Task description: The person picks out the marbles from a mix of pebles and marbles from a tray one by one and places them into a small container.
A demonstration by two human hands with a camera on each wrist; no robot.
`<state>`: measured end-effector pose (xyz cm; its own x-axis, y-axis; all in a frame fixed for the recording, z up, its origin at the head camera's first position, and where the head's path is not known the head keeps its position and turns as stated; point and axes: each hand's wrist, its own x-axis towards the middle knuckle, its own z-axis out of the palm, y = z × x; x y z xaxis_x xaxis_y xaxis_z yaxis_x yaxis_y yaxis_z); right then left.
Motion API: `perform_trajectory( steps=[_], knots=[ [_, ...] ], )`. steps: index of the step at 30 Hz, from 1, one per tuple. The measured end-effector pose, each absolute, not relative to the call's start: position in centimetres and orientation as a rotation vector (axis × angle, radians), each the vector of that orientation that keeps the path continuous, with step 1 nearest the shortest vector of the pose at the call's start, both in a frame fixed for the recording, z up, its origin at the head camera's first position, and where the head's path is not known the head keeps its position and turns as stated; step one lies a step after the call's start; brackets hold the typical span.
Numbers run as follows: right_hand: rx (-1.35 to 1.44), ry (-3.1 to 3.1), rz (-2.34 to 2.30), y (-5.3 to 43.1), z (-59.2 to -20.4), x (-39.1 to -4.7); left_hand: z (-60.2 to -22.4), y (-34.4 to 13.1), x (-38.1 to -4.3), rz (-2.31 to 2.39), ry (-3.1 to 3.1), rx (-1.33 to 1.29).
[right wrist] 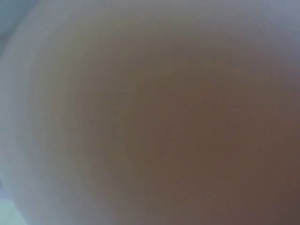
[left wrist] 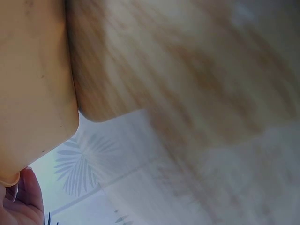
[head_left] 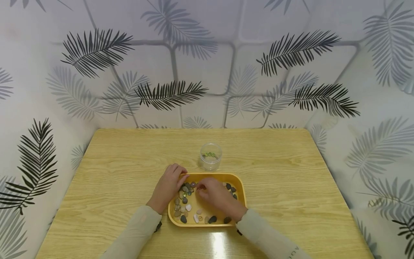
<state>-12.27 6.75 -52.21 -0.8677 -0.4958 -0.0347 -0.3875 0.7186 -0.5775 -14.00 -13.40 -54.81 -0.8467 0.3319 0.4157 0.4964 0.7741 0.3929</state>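
A yellow tray [head_left: 239, 201] holds dark, tan and white stones, with a few glassy green beads among them. My left hand [head_left: 169, 185] grips its far left corner, thumb over the rim; the left wrist view shows those fingers [left wrist: 33, 192] against the tray's outer side [left wrist: 37, 84]. Inside the tray, my right hand [head_left: 215, 194] reaches down with curled fingers, its fingertips right beside a purplish round piece [head_left: 193, 184]. Whether it pinches anything, I cannot tell. Behind the tray stands a clear cup [head_left: 211, 163] with green beads [head_left: 210, 154] in it.
The wooden table [head_left: 284, 180] extends around the tray and cup. Patterned cloth with leaf prints [head_left: 171, 95] hangs behind and at both sides. Stones lie mostly along the tray's left, front and right sides. The right wrist view is a brown blur.
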Motion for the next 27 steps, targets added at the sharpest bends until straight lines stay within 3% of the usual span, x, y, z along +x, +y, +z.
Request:
perform_trajectory(
  steps=[27],
  knots=[
    [-0.516, 2.916, -0.954, 12.1, -48.7, -15.3, -54.8, -12.8, -14.0, -0.752, -2.629, -0.670]
  ],
)
